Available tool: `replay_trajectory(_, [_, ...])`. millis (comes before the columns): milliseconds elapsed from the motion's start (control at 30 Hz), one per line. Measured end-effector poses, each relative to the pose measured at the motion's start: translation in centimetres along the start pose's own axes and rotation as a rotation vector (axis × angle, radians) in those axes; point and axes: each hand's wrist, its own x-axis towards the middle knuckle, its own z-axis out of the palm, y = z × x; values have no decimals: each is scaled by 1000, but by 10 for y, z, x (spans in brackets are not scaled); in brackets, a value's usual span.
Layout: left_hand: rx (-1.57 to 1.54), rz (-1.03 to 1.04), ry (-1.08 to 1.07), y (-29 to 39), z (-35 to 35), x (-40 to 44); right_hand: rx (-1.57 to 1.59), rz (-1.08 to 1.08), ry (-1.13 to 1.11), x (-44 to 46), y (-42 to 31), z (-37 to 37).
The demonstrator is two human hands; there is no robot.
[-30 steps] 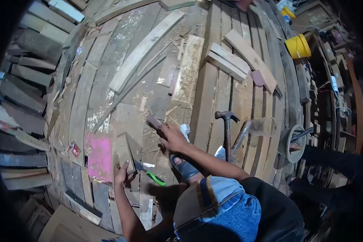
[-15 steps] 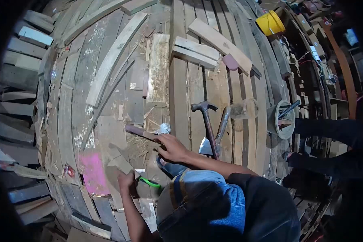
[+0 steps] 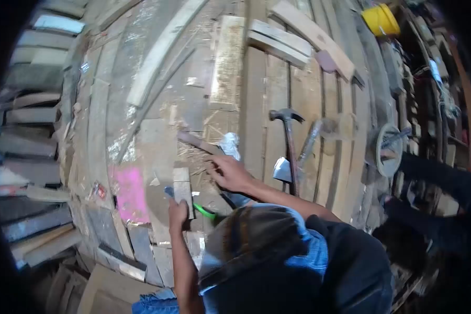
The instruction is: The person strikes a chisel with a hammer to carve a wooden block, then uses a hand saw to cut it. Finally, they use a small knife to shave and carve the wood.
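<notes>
My left hand (image 3: 178, 212) is closed around a pale wooden block (image 3: 182, 184), held upright above the planks. A green handle (image 3: 204, 212) lies just right of it; the rest of that tool is unclear. My right hand (image 3: 231, 174) has its fingers on the near end of a narrow reddish-brown wooden strip (image 3: 196, 141), which points away to the left. Around the strip lie wood shavings (image 3: 193, 156), and a crumpled white piece (image 3: 230, 145) sits beside it. A claw hammer (image 3: 289, 144) rests to the right of my right hand.
A clear jar (image 3: 336, 129), a pail of tools (image 3: 381, 152) and a yellow bucket (image 3: 380, 20) stand to the right. Another person's dark-clothed legs (image 3: 434, 180) show near the pail. Curved boards (image 3: 165, 49) lie ahead, a pink sheet (image 3: 132, 194) at left.
My left hand has turned the wooden block upright and moved slightly right and up. My right hand stays at the strip's end. The whole view has shifted, blurring slightly.
</notes>
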Motion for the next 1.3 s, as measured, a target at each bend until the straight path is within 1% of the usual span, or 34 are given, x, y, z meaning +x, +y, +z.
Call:
replay_trajectory(33, [16,3,62,-3,4,-1,-40,17,10,-1,6,6])
replay_trajectory(67, [55,67,170,13,1,-20,-73,26,16,-1,15,13])
replay_trajectory(100, [71,32,243,28,-2,-28,40,163,-74,7,-15,-1])
replay_trajectory(133, [37,70,241,40,-5,-36,-8,69,-4,2,3,7])
replay_trajectory(167, [5,115,223,40,-10,-46,-16,50,-12,3,-4,4])
replay_trajectory(233, [-27,121,359,26,-9,-51,30,107,-36,3,-5,1])
replay_trajectory(267, [-28,173,363,25,-1,-51,17,184,-117,4,3,2])
replay_trajectory(300, [-22,264,333,35,13,-43,20,98,-38,3,1,-1])
replay_trajectory(333, [-178,221,221,54,10,-53,189,178,-93,-5,25,6])
replay_trajectory(367, [-109,211,177,48,17,-43,-79,44,-65,2,20,9])
replay_trajectory(400, [-30,194,154,38,20,-31,-122,26,-60,-3,17,6])
replay_trajectory(433, [28,136,196,34,20,-24,-155,52,-55,-6,7,0])
replay_trajectory(533, [97,121,196,40,14,-22,-184,81,-136,-3,-8,-1])
replay_trajectory(567, [159,97,201,40,13,-23,-194,103,-173,-5,-9,-1])
replay_trajectory(633, [306,49,200,61,1,-20,-184,92,-143,-2,5,1])
replay_trajectory(667, [280,28,114,69,-9,-23,-206,92,-129,-2,8,5])
replay_trajectory(700, [287,1,94,83,-17,-27,-233,90,-108,-1,11,5])
replay_trajectory(767, [301,-49,52,105,-26,-35,-178,99,-109,-1,1,-2])
replay_trajectory(800, [267,21,48,106,-27,-32,-177,104,-121,-1,4,-1])
replay_trajectory(900, [214,17,-49,113,-32,-31,-185,117,-149,0,8,0])
replay_trajectory(967, [260,-10,42,112,-26,-32,-194,99,-147,0,7,-1])
replay_trajectory(1033, [288,-25,138,109,-19,-32,-202,135,-177,1,5,-2])
replay_trajectory(1133, [268,2,88,108,-20,-31,-262,177,-230,4,-1,-6])
replay_trajectory(1167, [262,18,80,106,-20,-31,-219,153,-198,3,0,-3])
replay_trajectory(1200, [199,-7,-33,101,-23,-18,-182,124,-165,1,4,-3])
replay_trajectory(1233, [199,-3,-21,91,-23,-12,-143,92,-137,-1,7,-1])
replay_trajectory(1267, [190,3,2,98,-26,-18,-156,100,-138,-2,4,-5])
replay_trajectory(1300, [176,8,26,105,-29,-26,-140,61,-99,0,7,-3])
